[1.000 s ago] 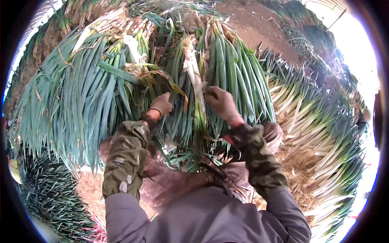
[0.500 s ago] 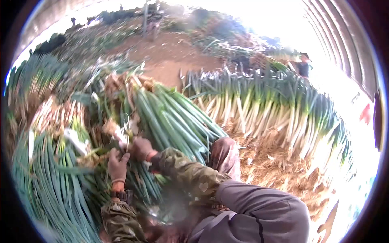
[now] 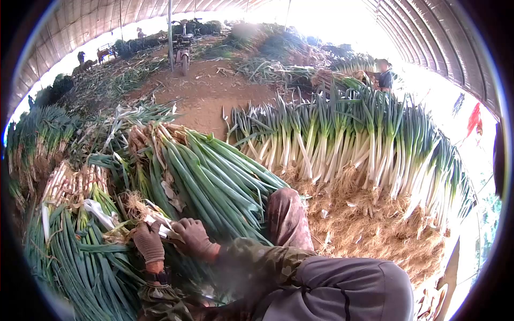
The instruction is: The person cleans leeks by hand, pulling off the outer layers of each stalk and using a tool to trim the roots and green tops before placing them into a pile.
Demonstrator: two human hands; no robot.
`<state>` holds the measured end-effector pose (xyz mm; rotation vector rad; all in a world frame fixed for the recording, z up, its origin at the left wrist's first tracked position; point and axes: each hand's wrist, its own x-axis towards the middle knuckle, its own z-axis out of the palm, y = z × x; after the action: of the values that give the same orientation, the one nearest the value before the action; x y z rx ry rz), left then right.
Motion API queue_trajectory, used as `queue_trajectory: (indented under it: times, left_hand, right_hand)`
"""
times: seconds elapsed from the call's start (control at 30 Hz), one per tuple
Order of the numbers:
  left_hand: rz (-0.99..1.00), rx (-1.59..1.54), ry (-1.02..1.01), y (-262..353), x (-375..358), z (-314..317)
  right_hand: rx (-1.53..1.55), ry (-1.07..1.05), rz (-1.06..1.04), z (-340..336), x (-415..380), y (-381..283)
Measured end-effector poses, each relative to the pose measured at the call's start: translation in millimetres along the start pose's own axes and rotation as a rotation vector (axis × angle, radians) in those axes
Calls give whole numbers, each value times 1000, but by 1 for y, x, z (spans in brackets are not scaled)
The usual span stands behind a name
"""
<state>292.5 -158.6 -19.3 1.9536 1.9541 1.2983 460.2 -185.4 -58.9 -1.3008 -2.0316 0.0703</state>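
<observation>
My left hand (image 3: pixel 149 243), in a knitted glove with a dark watch at the wrist, is closed around the lower stalk of a green onion (image 3: pixel 158 216). Its tangled roots point up and to the left. My right hand (image 3: pixel 195 236), also gloved, grips the same white stalk just to the right. Where its leaves run is hidden by the hands and sleeves. Beyond the right hand lies a big heap of green onions (image 3: pixel 214 176), leaves toward my knee. Left of my hands is another pile (image 3: pixel 75 246), with pale root ends at its top.
A long row of trimmed white-stalked green onions (image 3: pixel 353 144) stands at the right, roots toward me. Loose roots (image 3: pixel 369 230) cover the ground there. A parked motor vehicle (image 3: pixel 183 51) is by a pole (image 3: pixel 171 37). A person (image 3: pixel 384 77) is behind the row.
The view has tilted up, showing more of the tunnel roof and the vehicle. Both hands sit lower in the picture, still on the green onion, slightly farther apart.
</observation>
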Motion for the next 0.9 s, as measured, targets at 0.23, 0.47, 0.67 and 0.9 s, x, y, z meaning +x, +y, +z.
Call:
queue_trajectory:
  times: [0.23, 0.47, 0.67, 0.9]
  left_hand:
    - [250, 84, -99, 20, -10, -8]
    - [186, 18, -105, 4, -3, -12]
    - [450, 158, 45, 24, -5, -34]
    - [-134, 609, 201, -79, 74, -104]
  right_hand:
    - [537, -327, 218, -8, 3, 9]
    - [857, -328, 41, 21, -7, 29]
    - [509, -273, 49, -14, -3, 20]
    - [201, -330, 200, -52, -3, 51]
